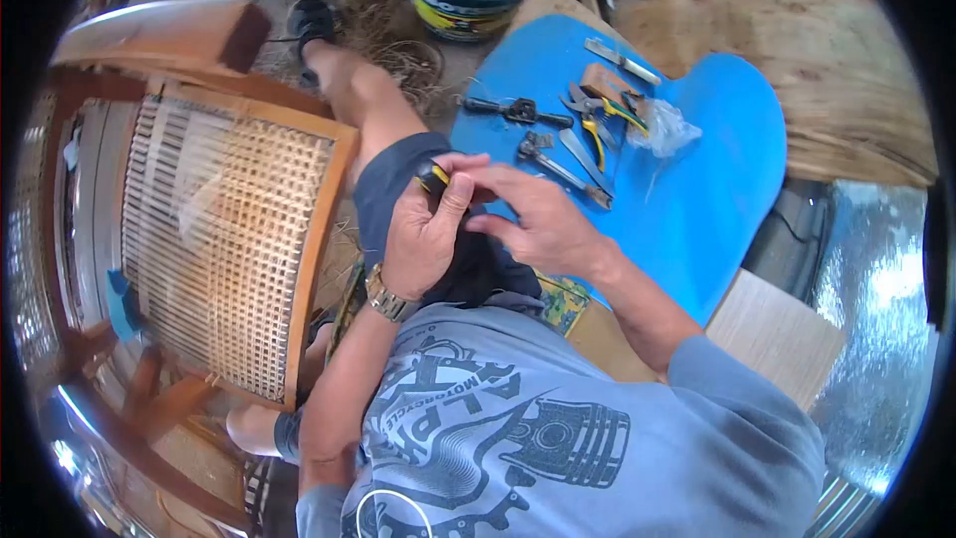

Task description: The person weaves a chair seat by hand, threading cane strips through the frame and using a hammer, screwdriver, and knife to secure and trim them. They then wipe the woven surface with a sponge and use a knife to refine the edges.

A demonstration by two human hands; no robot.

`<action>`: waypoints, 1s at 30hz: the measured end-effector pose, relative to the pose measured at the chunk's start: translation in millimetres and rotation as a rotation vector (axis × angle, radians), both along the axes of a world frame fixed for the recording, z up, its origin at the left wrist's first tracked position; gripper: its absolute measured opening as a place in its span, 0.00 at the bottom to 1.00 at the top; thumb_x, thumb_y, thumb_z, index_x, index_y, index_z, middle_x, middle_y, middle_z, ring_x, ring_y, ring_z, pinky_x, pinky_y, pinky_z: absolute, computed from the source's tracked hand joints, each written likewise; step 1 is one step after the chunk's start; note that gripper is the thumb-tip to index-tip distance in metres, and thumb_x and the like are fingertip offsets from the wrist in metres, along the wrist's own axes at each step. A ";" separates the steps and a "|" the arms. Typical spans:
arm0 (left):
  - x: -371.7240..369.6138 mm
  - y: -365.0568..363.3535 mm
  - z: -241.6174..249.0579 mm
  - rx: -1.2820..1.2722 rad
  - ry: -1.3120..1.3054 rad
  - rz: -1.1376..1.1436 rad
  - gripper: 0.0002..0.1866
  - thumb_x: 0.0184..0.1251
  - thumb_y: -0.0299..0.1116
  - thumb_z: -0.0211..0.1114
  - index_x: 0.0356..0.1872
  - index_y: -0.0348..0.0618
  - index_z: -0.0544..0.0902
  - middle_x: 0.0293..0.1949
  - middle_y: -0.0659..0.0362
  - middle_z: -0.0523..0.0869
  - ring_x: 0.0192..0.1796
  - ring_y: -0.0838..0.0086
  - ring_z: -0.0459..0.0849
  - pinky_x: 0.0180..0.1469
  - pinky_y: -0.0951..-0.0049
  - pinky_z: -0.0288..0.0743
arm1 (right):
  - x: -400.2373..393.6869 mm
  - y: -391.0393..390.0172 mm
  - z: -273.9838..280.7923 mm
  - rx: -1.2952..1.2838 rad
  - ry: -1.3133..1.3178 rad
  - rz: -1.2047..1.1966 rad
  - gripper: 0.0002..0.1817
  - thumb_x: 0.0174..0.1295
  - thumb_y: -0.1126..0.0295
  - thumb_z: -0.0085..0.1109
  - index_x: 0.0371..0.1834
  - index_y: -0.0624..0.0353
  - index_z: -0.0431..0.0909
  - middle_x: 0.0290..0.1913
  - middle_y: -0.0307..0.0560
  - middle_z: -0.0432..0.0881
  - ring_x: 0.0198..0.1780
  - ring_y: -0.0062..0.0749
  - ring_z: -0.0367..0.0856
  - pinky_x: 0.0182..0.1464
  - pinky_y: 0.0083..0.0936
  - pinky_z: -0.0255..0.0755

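My left hand (423, 241) is closed around a small black-and-yellow tool (432, 177), its thumb pressed along it and most of the tool hidden in the palm. The fingers of my right hand (543, 211) are bent and meet the left thumb and fingertips; I cannot tell what they pinch. Both hands are above my lap, over dark shorts (393, 189). Left of them stands a wooden chair frame (339, 199) with a woven cane panel (234, 239) facing up.
On the blue sheet (712, 209) at the right lie a spokeshave-like tool (521, 111), yellow-handled pliers (595, 134), a hammer-like metal tool (563, 167), a flat blade (586, 159), a wooden block (604, 83) and a plastic bag (669, 130). A dark bucket (458, 20) stands beyond, beside cane scraps (383, 70).
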State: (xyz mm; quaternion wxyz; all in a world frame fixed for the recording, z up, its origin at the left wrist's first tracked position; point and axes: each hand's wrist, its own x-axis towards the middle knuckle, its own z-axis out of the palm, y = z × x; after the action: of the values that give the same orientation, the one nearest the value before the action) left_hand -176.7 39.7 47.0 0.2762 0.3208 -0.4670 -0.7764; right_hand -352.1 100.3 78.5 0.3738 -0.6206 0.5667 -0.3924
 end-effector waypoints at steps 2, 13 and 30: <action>18.4 3.0 1.1 0.105 0.013 0.132 0.19 0.84 0.44 0.56 0.59 0.38 0.78 0.50 0.52 0.87 0.53 0.68 0.86 0.59 0.68 0.80 | -12.8 -0.6 -5.1 0.204 -0.051 -0.138 0.14 0.66 0.78 0.65 0.54 0.62 0.82 0.45 0.51 0.85 0.51 0.39 0.86 0.53 0.30 0.79; 205.5 63.3 19.5 0.208 0.037 1.038 0.14 0.83 0.39 0.58 0.59 0.43 0.79 0.47 0.55 0.86 0.46 0.72 0.81 0.48 0.69 0.74 | -98.5 19.1 -174.7 0.250 0.661 -0.029 0.13 0.68 0.74 0.57 0.54 0.64 0.78 0.49 0.60 0.84 0.53 0.59 0.81 0.56 0.46 0.72; 340.7 175.1 59.9 -0.208 -0.388 1.557 0.13 0.81 0.32 0.61 0.59 0.38 0.80 0.47 0.61 0.87 0.49 0.80 0.82 0.56 0.75 0.76 | -84.3 -23.3 32.6 0.309 0.018 -0.283 0.16 0.77 0.56 0.60 0.52 0.58 0.81 0.35 0.33 0.77 0.31 0.12 0.69 0.36 0.15 0.68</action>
State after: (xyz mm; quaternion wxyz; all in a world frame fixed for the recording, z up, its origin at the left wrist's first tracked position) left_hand 164.0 214.8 107.0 0.6800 0.6557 -0.2190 -0.2443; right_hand -436.3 77.0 111.1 0.4005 -0.4738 0.7049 -0.3439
